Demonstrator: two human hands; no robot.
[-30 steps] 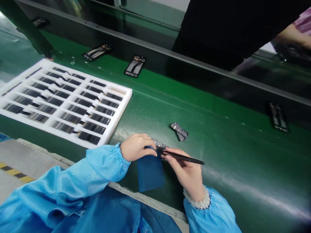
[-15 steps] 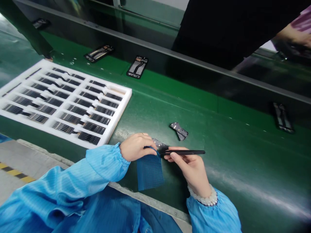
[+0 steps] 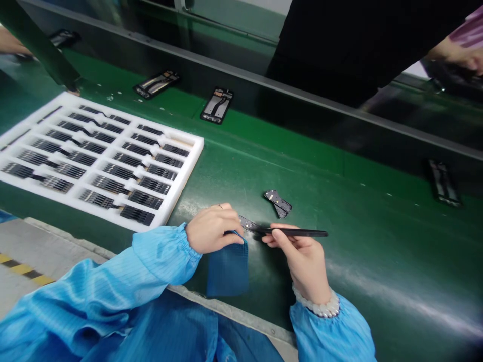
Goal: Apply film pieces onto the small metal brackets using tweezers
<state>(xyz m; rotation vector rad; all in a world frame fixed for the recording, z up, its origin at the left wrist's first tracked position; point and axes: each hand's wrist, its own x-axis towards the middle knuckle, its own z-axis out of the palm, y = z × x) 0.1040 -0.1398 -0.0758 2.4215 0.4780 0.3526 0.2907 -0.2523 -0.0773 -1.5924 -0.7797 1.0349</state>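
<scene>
While the left hand [image 3: 215, 229] pinches a blue sheet [image 3: 227, 271], the right hand [image 3: 304, 254] grips black tweezers [image 3: 305, 232], aimed leftward at a small circuit board [image 3: 247, 223] slanting between them, nearer the left fingertips.

We see a smooth, glossy green bench [image 3: 377, 231], a matt white foam-like tray [image 3: 186, 173] at nine o'clock, a thin, plastic-looking blue sheet [image 3: 227, 271] at six, a smooth black tool [image 3: 304, 233] at four, and satiny, creased cloth sleeves [image 3: 158, 259] at eight and five.
</scene>
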